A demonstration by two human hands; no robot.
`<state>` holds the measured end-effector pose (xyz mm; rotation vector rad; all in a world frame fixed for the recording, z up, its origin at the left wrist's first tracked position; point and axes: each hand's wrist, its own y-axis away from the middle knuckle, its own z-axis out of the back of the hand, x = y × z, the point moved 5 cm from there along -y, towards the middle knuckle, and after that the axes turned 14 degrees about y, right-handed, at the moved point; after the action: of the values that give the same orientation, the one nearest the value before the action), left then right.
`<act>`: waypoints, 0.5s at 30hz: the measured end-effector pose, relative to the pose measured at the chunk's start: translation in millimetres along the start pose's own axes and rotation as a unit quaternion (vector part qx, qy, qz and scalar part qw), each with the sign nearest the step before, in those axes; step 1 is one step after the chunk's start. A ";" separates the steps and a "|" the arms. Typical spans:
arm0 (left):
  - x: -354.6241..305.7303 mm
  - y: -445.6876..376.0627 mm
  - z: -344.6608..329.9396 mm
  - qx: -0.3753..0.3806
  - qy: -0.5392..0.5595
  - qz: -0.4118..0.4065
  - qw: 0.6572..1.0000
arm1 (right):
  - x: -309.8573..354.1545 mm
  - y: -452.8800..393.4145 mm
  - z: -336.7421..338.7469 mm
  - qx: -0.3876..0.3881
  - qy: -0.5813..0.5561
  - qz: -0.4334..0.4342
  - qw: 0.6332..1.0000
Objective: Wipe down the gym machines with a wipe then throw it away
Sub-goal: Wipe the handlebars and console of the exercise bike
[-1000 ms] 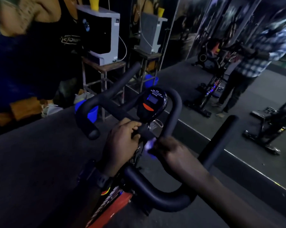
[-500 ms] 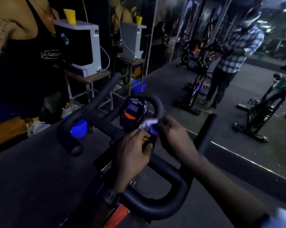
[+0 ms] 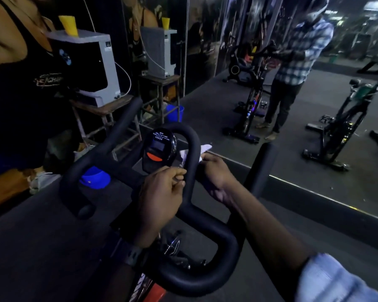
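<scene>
While mid-wipe on black padded bike handlebar loop [image 3: 193, 149]: right hand [image 3: 214, 171] grip pinching white crumpled wipe [image 3: 202, 149] against loop's right side; left hand [image 3: 162, 192] grip curled round centre bar. Other machines, disposal seemingly pending.

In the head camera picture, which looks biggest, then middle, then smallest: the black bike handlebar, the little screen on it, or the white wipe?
1. Black padded handlebar
2. Black oval bike screen with an orange button
3. Crumpled white wipe, partly hidden by the bar and the right hand
</scene>
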<state>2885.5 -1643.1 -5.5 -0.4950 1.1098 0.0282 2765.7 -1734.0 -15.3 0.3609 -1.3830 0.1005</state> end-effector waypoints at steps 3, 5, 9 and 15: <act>-1.2 0.9 1.1 -0.002 -0.007 0.009 1.000 | -16.2 19.1 -9.8 0.122 0.064 0.001 0.990; -3.1 0.3 0.0 -0.004 -0.013 0.009 1.000 | -26.1 27.3 -5.2 0.149 0.118 0.004 0.982; -10.1 -2.4 -4.5 -0.008 -0.041 0.002 0.999 | -17.9 18.1 0.1 0.119 0.099 0.050 0.987; -17.2 -0.4 -12.8 -0.031 -0.101 -0.020 0.994 | 27.5 -42.8 18.9 -0.064 0.148 0.183 0.970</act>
<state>2866.9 -1644.7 5.1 -0.5569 0.9021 0.0761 2765.1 -1784.0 5.9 -0.0222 -1.1396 0.3530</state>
